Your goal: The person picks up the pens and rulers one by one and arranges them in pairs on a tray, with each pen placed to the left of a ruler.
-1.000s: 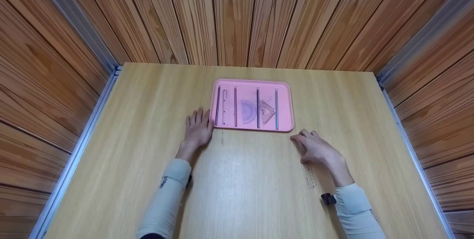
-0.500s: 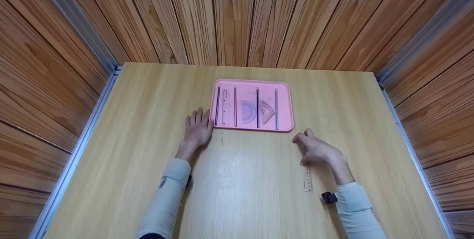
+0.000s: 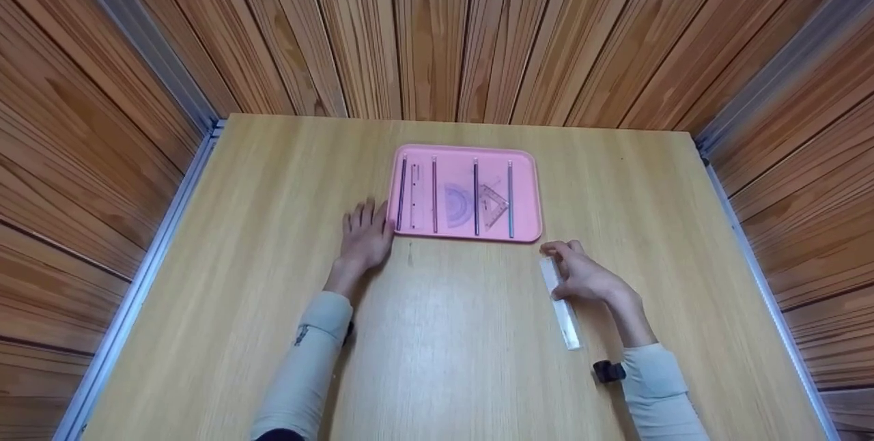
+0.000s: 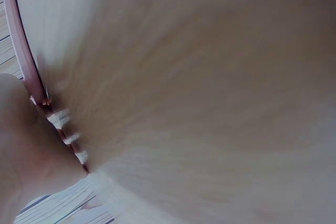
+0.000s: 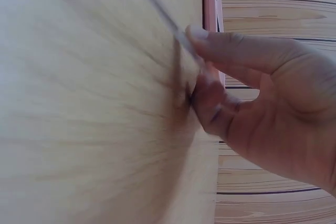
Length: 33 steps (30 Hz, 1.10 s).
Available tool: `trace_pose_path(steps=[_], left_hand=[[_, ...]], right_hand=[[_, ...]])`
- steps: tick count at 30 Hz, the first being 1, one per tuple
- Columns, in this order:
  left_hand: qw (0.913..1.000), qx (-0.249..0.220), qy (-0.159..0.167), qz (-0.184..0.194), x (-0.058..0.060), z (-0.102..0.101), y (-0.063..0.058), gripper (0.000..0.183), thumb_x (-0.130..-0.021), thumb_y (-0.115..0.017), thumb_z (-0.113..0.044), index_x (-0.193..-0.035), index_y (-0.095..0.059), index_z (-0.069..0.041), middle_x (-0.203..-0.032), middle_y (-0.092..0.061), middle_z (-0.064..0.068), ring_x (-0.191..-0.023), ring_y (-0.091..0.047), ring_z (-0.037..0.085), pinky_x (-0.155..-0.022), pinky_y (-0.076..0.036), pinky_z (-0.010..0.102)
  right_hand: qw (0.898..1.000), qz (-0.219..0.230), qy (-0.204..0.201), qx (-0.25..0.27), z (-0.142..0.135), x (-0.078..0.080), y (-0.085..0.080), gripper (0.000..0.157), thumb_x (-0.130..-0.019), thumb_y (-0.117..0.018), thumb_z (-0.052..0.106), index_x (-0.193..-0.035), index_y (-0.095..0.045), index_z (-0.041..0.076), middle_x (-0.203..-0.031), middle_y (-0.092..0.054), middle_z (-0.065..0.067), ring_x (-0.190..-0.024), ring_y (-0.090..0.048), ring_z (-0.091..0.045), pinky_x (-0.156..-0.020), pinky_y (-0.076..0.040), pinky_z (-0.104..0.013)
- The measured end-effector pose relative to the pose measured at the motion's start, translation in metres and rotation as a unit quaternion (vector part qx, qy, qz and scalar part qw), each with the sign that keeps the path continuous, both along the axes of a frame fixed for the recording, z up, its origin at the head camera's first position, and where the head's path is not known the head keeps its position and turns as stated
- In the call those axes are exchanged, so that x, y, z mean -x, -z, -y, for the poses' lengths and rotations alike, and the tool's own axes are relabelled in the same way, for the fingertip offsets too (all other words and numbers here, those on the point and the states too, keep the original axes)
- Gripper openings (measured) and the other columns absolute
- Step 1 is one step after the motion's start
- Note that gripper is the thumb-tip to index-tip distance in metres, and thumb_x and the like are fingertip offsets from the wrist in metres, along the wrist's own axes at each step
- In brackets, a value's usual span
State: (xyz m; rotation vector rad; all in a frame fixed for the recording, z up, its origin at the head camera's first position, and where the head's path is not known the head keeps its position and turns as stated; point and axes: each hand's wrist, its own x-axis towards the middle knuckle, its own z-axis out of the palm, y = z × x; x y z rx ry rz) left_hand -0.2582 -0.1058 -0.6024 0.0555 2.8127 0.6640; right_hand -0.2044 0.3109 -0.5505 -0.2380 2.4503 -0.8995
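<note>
My right hand (image 3: 586, 276) pinches a clear ruler (image 3: 565, 321) between thumb and fingers, just off the tray's near right corner. In the right wrist view the thumb presses the ruler (image 5: 157, 3), which is seen nearly edge-on. A pink tray (image 3: 524, 188) lies at the middle of the table; on it are several pencils (image 3: 476, 195), a second clear ruler (image 3: 416, 195), a protractor (image 3: 457, 205) and a set square (image 3: 493, 207). My left hand (image 3: 367, 239) rests on the table with fingers straight, beside the tray's left edge and touching its near left corner.
The wooden table (image 3: 444, 359) reaches to panelled walls at the back (image 3: 430, 38) and both sides. Metal rails (image 3: 147, 277) run along the table's side edges.
The ruler under my right hand has been lifted and tilted, and its face now catches the light. The right hand shifts only slightly. The left hand and tray stay put.
</note>
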Motion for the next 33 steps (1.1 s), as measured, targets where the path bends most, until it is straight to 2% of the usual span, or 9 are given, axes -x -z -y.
trace_pose_path(steps=[3,7,13,19,33], left_hand=[[1.0,0.005,-0.001,0.003,0.0009,-0.0009,-0.0001,0.06,-0.106,-0.02,-0.044,-0.16,-0.018,-0.018,-0.168,-0.004,0.015,-0.154,-0.001,0.038,-0.124,0.003,0.057],[0.9998,0.014,-0.007,0.01,0.0021,-0.0025,-0.0006,0.06,-0.106,-0.02,-0.044,-0.16,-0.019,-0.018,-0.168,-0.004,0.015,-0.155,-0.001,0.037,-0.124,0.003,0.057],[0.9997,0.015,-0.009,0.014,0.0029,-0.0035,-0.0018,0.06,-0.106,-0.02,-0.045,-0.16,-0.018,-0.019,-0.168,-0.003,0.015,-0.155,0.0,0.037,-0.124,0.004,0.057],[1.0,0.008,-0.003,0.005,0.0019,-0.0025,-0.0027,0.06,-0.106,-0.02,-0.045,-0.16,-0.019,-0.018,-0.168,-0.004,0.014,-0.155,-0.001,0.037,-0.124,0.004,0.057],[1.0,0.007,0.002,0.0,0.0011,0.0002,0.0002,0.06,-0.106,-0.02,-0.044,-0.16,-0.018,-0.018,-0.168,-0.004,0.014,-0.155,0.0,0.037,-0.124,0.004,0.056]], right_hand=[[1.0,0.007,0.007,0.019,-0.0027,-0.0003,0.0013,0.084,-0.075,-0.079,-0.003,-0.148,-0.037,0.006,-0.128,-0.044,-0.019,-0.106,-0.048,-0.031,-0.086,-0.045,-0.037],[1.0,0.0,0.001,0.027,-0.0056,-0.0002,0.0021,0.079,-0.077,-0.079,-0.001,-0.144,-0.039,0.0,-0.106,-0.053,-0.016,-0.092,-0.052,-0.025,-0.075,-0.043,-0.031],[1.0,0.011,0.012,0.024,-0.0063,-0.0037,0.0005,0.071,-0.079,-0.079,0.001,-0.141,-0.043,0.004,-0.092,-0.057,-0.012,-0.074,-0.055,-0.019,-0.06,-0.045,-0.026],[0.999,0.005,0.007,0.04,-0.006,-0.0066,-0.0021,0.066,-0.082,-0.075,-0.003,-0.14,-0.045,0.004,-0.082,-0.059,-0.006,-0.065,-0.057,-0.016,-0.056,-0.048,-0.025],[0.997,-0.014,0.029,0.069,-0.0052,-0.0017,-0.0039,0.061,-0.088,-0.068,-0.003,-0.144,-0.047,0.009,-0.091,-0.057,-0.011,-0.069,-0.059,-0.018,-0.058,-0.052,-0.028]])
